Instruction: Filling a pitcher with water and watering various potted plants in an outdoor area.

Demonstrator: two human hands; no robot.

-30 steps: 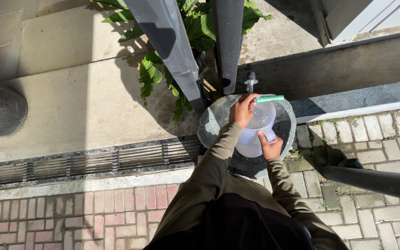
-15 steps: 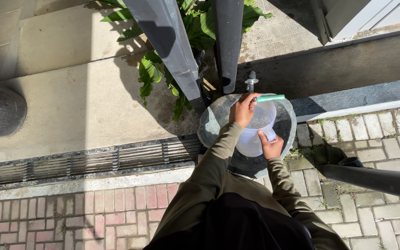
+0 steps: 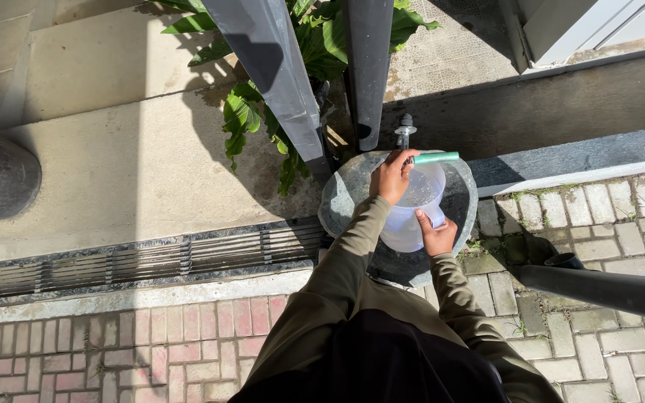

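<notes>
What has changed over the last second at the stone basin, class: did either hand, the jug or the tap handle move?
Nothing visibly changed. The left hand stays at the tap by its green handle, the right hand still holds the clear plastic jug over the stone basin, and water still lies in the jug. Only the view shifted very slightly.

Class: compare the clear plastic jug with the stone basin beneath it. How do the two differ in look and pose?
The jug is clear, pale plastic; the stone basin is rough, grey and opaque. The jug is narrower and held up by the right hand, with the left hand at its rim; the basin is wider and rests on the ground. Both are open-topped vessels under the tap.
</notes>
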